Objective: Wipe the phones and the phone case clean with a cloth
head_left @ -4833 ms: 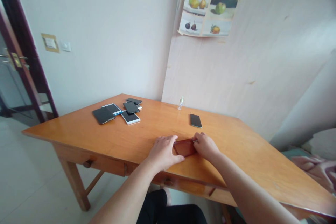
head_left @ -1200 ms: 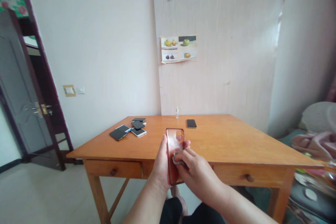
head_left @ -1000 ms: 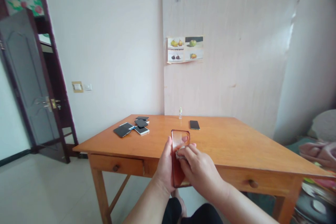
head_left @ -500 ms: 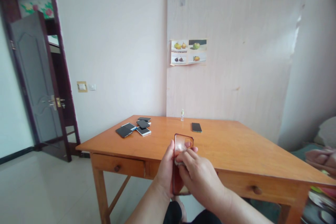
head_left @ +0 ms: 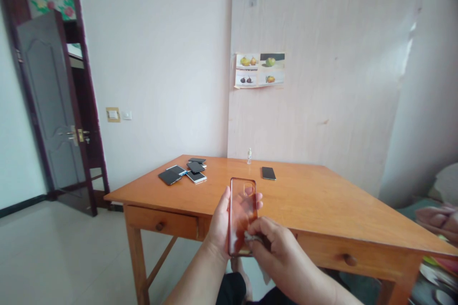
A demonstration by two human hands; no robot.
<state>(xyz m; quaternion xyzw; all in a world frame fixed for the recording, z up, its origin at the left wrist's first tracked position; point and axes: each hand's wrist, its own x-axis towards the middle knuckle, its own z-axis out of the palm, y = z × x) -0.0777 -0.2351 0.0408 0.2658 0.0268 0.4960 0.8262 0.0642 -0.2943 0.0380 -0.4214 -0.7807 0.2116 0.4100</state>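
A see-through phone case [head_left: 240, 209] with a reddish-brown rim and a camera cutout stands upright before me, at the table's front edge. My left hand [head_left: 219, 224] is wrapped round it from behind; its fingers show through the case and past the right rim. In my right hand [head_left: 277, 243] the fingers pinch a crumpled whitish wipe [head_left: 251, 237], pressed at the lower right part of the case. Much of the wipe is hidden by those fingers.
On the wooden table [head_left: 322, 205], several phones [head_left: 196, 167] lie in a group at the left. A single dark phone [head_left: 268, 173] lies farther back, near a small clear bottle [head_left: 249, 156]. Drawers with knobs [head_left: 349, 259] run along the front.
My right hand has moved down the case with the wipe, uncovering its upper part. The case has shifted slightly left and turned more toward me.
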